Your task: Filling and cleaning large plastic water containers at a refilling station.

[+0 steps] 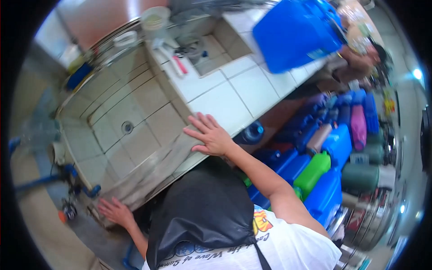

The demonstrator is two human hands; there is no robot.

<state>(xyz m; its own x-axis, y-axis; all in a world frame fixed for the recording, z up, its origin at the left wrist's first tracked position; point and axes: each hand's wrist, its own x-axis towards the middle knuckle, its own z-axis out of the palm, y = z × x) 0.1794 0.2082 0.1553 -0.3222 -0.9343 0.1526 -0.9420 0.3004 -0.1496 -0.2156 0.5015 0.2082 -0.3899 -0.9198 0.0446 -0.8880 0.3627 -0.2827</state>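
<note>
My left hand [116,212] lies with fingers spread at the near left corner of a tiled sink basin [148,125]. Under or beside it runs a grey streaked board or ledge [148,175] along the basin's front. At the other end of this strip, my right hand [211,136] rests palm down, fingers apart, where the ledge meets the white tiled counter [219,98]. Neither hand holds anything. A round drain [127,127] shows in the basin floor. I wear a black apron [202,209] over a white printed shirt.
A large blue jug [297,37] stands on the counter, with another person's hand [357,62] near it. A smaller tiled basin [216,50] has a pink-and-white brush [180,64] at its edge. Several blue containers [332,192] and a green one [312,175] crowd the floor at right.
</note>
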